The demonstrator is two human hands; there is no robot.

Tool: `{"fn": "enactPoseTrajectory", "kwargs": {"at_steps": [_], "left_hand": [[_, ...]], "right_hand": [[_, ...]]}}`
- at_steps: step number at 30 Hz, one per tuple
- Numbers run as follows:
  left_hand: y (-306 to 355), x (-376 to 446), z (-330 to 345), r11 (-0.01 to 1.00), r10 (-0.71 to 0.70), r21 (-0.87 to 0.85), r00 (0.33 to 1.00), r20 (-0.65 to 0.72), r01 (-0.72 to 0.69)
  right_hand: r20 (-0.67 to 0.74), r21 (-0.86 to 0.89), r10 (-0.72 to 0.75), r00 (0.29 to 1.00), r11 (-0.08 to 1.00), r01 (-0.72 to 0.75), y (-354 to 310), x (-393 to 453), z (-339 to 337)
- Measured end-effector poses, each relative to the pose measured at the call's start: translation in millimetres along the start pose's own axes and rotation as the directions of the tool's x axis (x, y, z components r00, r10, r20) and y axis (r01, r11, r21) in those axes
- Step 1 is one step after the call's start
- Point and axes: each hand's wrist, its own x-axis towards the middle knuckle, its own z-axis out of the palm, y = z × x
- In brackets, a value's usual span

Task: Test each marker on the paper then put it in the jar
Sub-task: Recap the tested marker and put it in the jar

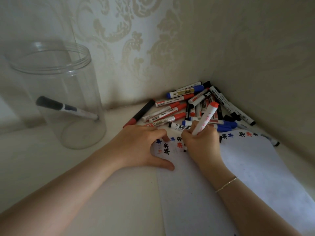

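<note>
**A:** What is at the centre of the scene?

**B:** A white marker [205, 120] with a red end, a smooth plastic cylinder, stands tilted with that end toward one o'clock. The right hand [201, 144] is curled around its lower barrel in a writing grip. The tip is hidden behind the fingers, down at the paper [238, 176].

**A:** And the paper?

**B:** A flat white sheet running from the middle of the view out to five o'clock. Small hash-like marks in black, red and blue run along its far edge.

**A:** What is the other hand doing?

**B:** The left hand [144, 147] lies on the sheet's far left corner, at nine o'clock from the right hand. Its thumb is stretched out and its fingers are bent, fingertips pressing down, gripping nothing.

**A:** Where are the other markers?

**B:** A loose pile of markers [196, 106] fills the corner at twelve o'clock from the hands, white barrels with red, blue and black caps, lying crossed over one another.

**A:** And the jar?

**B:** A tall clear plastic jar [56, 92] with a ridged, open rim stands at ten o'clock, well apart from the hands. One black-capped marker [66, 108] leans inside it.

**A:** Anything else?

**B:** A smooth pale table [119, 193], embossed floral wallpaper [136, 40] behind, and a thin bracelet [226, 184] on the right wrist.
</note>
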Motion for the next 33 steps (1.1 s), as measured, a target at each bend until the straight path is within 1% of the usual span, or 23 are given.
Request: {"fn": "enactPoseTrajectory", "kwargs": {"at_steps": [3,6,7,11,14,19,23,25,26,27,28,30,31,33], "left_hand": [[1.5,-1.1,-1.4,1.0,0.0,0.002,1.0,0.005,0.0],[1.8,-1.3,-2.0,1.0,0.002,-0.009,1.0,0.013,-0.002],[1.5,-1.1,-1.8,1.0,0.001,-0.012,1.0,0.012,-0.001],[1.2,-0.3,-0.4,1.0,-0.001,-0.006,1.0,-0.004,0.001],[0.8,0.4,-0.2,1.0,-0.004,-0.008,1.0,-0.003,0.004],[0.8,0.2,-0.1,1.0,0.006,-0.013,1.0,-0.014,-0.007],[0.8,0.0,-0.7,1.0,0.01,-0.016,1.0,-0.019,-0.01],[1.0,-0.2,-0.7,1.0,0.013,-0.016,1.0,-0.018,-0.013],[0.9,-0.3,-0.5,1.0,0.012,-0.016,1.0,-0.015,-0.012],[1.0,-0.8,-0.3,1.0,0.014,-0.015,1.0,-0.011,-0.014],[0.9,-1.2,-0.3,1.0,0.021,-0.015,1.0,-0.012,-0.021],[-0.2,-2.4,0.0,0.998,0.035,-0.046,0.999,-0.035,-0.036],[-0.1,-2.8,0.7,0.995,0.038,-0.092,0.997,-0.067,-0.044],[1.0,-2.7,3.4,0.971,0.028,-0.231,0.986,-0.165,-0.066]], "right_hand": [[0.013,0.007,0.006,1.0,1.0,-0.006,0.7,0.8,-1.1],[0.036,0.117,0.043,0.998,0.992,-0.047,-0.7,2.3,-4.8],[0.034,0.124,0.039,0.999,0.991,-0.043,-1.1,2.3,-5.2],[0.06,0.065,0.017,0.998,0.998,-0.021,-1.6,1.0,-1.6],[0.077,0.058,0.01,0.997,0.998,-0.015,-1.6,1.7,-2.2],[-0.006,0.09,0.016,1.0,0.996,-0.015,1.5,3.4,-2.2],[0.036,0.017,-0.008,0.999,1.0,0.007,1.6,1.2,-0.2],[0.055,0.008,-0.02,0.998,1.0,0.02,1.2,0.7,-0.5],[0.058,0.037,-0.02,0.998,0.999,0.018,0.8,1.1,-1.6],[0.054,0.111,-0.004,0.999,0.994,-0.002,0.7,1.4,-3.8],[0.042,0.23,0.024,0.999,0.973,-0.033,-0.1,1.2,-7.1],[0.008,0.474,0.077,0.997,0.878,-0.071,-1.7,2.3,-14.2],[0.003,0.534,0.08,0.997,0.843,-0.069,-2.2,3.3,-16.5],[0.037,0.595,0.073,0.997,0.8,-0.081,-3.5,5.2,-17.2]]}}
